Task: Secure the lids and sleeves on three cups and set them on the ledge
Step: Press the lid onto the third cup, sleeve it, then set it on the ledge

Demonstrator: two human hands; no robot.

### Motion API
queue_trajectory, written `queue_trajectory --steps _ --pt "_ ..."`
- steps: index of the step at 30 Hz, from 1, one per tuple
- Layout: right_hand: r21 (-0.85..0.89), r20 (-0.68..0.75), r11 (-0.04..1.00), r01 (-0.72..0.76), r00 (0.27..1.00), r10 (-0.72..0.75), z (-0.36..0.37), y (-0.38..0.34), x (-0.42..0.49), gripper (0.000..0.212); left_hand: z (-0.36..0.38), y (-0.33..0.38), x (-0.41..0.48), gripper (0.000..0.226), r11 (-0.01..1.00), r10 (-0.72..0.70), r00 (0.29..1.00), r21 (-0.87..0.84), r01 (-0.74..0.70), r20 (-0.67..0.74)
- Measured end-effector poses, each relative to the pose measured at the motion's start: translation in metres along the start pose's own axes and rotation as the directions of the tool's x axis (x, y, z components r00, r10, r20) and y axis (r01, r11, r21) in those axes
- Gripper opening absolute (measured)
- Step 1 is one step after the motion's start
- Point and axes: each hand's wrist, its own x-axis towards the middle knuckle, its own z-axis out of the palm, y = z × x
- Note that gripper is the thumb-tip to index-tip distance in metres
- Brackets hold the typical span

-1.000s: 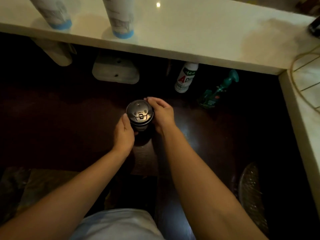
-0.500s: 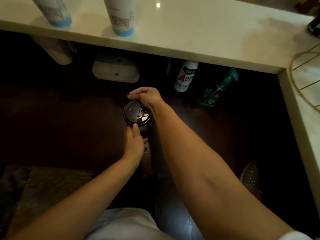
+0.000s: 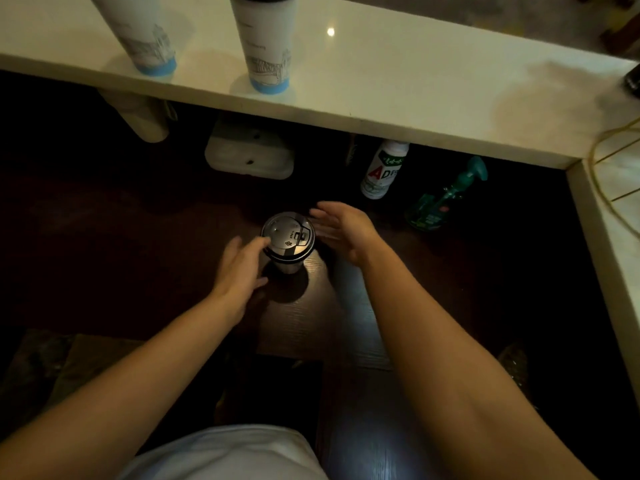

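Left hand (image 3: 242,268), fingers loosely extended, tips touching the rim of the round dark plastic lid (image 3: 287,235) on the pale paper cup (image 3: 285,266), gripping nothing; right hand (image 3: 346,230) flat and empty, just right of that lid; we judge a sideways knock could topple this cup, or a half-seated lid pop off on lifting; we count three cups: this one between the hands, a white blue-based cup (image 3: 145,32) and a second ledge cup (image 3: 266,46) on the white ledge (image 3: 381,84) beyond the fingertips; one white bottle (image 3: 382,171); one green spray bottle (image 3: 446,199).

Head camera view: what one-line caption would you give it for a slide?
Open left hand and open right hand flank the lidded cup on dark wood; two white cups stand on the ledge.
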Motion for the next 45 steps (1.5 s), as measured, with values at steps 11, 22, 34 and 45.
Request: queue_trajectory --steps 11,22,34,45 --pt "-0.371 0.149 0.891 0.262 0.964 -0.222 0.02 0.076 -0.024 0.084 0.013 0.014 0.008 0.097 0.508 0.441 0.836 0.677 -0.533 0.327" --pt "-0.561 0.171 0.744 0.363 0.93 -0.325 0.016 0.046 -0.057 0.068 -0.005 0.023 0.005 0.066 0.972 0.168 0.926 0.101 -0.213 0.339" --pt "-0.859 0.386 0.215 0.464 0.864 -0.324 0.037 -0.052 -0.094 0.072 -0.025 0.056 -0.008 0.057 0.81 0.414 0.847 0.29 -0.51 0.333" --pt "-0.809 0.534 0.119 0.576 0.803 -0.265 0.051 -0.093 -0.121 0.072 -0.037 0.082 -0.018 0.046 0.319 0.82 0.471 0.426 -0.847 0.324"
